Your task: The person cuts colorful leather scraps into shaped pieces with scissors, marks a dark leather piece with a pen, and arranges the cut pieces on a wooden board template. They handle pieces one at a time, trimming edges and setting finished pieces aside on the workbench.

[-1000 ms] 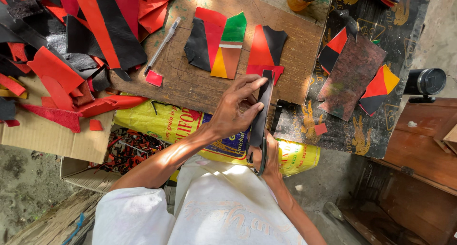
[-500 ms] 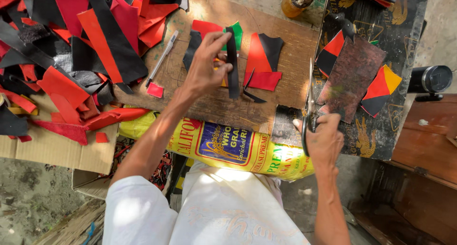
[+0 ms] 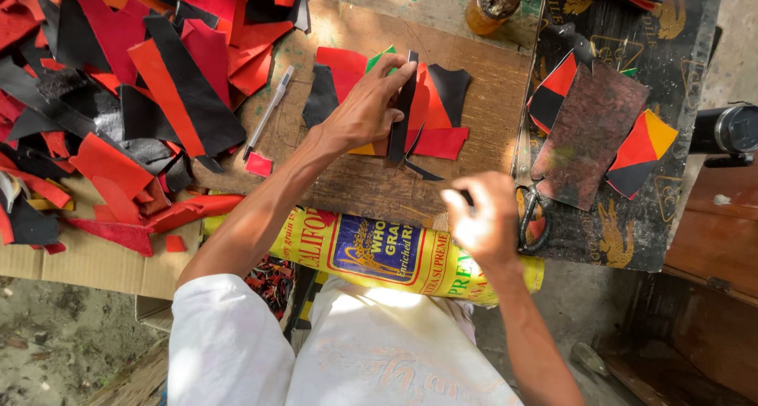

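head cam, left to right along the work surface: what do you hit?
Pile of red and black scraps → white pen-like tool → left hand holding a black strip → right hand by the scissors → dark mottled sheet → black cylinder.

— Where does the strip sit?
— On the stacked cut pieces, mid-board, under the left hand.
— And the scissors?
— Right of the board, just beside the right hand, left of the flat sheet.
— The scrap heap?
— Far left; a pen lies between it and the pieces.
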